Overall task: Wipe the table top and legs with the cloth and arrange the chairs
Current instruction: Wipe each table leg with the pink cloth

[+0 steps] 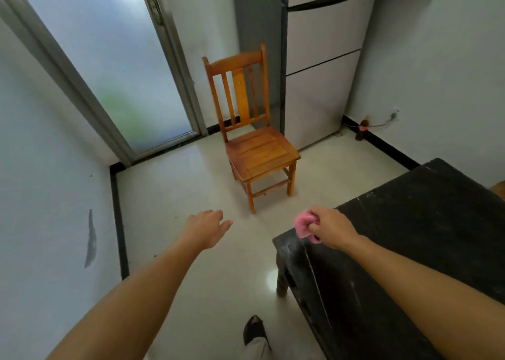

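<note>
Open floor (177, 182) runs ahead to 1 chair (262, 155). The table (423, 223) blocks the right; the fridge (319, 100) seems just beside the chair.

The black table (410, 236) runs off the frame from three to five o'clock, so only one leg (282, 283) shows, at the near corner. Most of the pink cloth (302, 223) is buried in the curled fingers of the right hand (332, 227). An orange wooden sliver (498, 190) at three o'clock is too cut off to name. The refrigerator (322, 86) at one o'clock loses its top. The bottle (363, 130) at two o'clock is too small to read. Behind the frosted door (114, 59) at eleven o'clock, only a green smear comes through.
</note>
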Demonstrator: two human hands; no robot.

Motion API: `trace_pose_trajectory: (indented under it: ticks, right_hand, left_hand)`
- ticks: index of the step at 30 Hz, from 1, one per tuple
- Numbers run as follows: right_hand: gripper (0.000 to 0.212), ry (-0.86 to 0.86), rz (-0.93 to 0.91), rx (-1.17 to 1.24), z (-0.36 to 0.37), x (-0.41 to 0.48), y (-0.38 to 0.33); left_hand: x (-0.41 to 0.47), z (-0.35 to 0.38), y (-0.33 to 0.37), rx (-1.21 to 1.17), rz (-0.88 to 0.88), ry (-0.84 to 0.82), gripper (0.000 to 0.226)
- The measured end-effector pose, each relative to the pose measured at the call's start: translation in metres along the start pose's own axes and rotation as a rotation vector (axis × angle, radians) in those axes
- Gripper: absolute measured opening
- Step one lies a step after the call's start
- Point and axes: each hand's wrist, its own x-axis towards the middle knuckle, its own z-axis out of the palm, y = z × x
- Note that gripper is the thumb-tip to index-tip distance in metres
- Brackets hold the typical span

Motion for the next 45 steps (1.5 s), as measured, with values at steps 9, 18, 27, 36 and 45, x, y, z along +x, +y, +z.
trace_pose_trajectory:
  ticks: [9,18,27,36,45]
  right_hand:
    - [0.023,0.017,0.048,0.149,-0.003,0.183,-0.087]
    - [0.02,0.033,0.23,0.198,0.0,0.295,-0.082]
    - [0.023,0.034,0.553,0.348,0.034,0.398,-0.059]
    - [0.022,0.197,0.904,0.544,0.072,0.383,-0.076]
    - [0.015,0.55,1.284,0.855,0.21,0.314,-0.139]
  left_hand:
    - [0.132,-0.059,-0.104,0.071,0.023,-0.104,0.05]
    - [0.279,-0.099,-0.101,0.115,0.236,-0.139,0.049]
    - [0.435,-0.126,-0.087,0.179,0.547,-0.205,0.043]
    - [0.522,-0.106,-0.061,0.219,0.983,-0.375,0.038]
    - [0.53,-0.003,-0.017,0.356,1.416,-0.565,0.044]
